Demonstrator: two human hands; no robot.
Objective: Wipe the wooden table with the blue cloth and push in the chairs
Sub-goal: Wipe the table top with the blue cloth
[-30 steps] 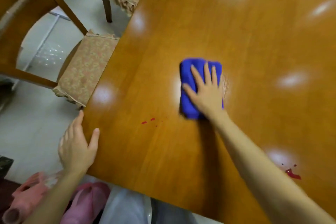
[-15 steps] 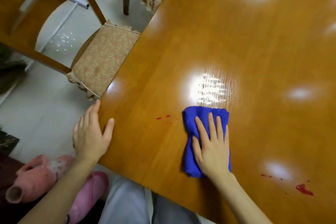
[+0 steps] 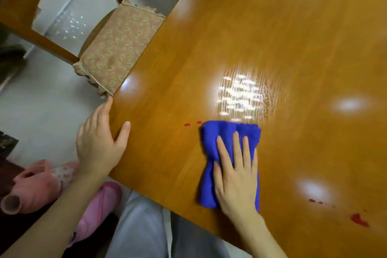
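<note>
Glossy wooden table [image 3: 272,37] fills most of the view. The right hand [image 3: 236,176] lies flat on the blue cloth [image 3: 211,138], fingers straight and slightly spread, pressing it onto the tabletop close to the near edge. The cloth shows past the fingertips and on the thumb side. Wet streaks [image 3: 240,94] shine just beyond those fingertips, and two red drops [image 3: 193,123] sit beside the cloth's far left corner. A red smear [image 3: 359,220] lies well right of the wrist. The left hand [image 3: 98,144] rests relaxed on the table's corner, thumb on top. Just beyond its fingertips is a cushioned chair [image 3: 117,48].
</note>
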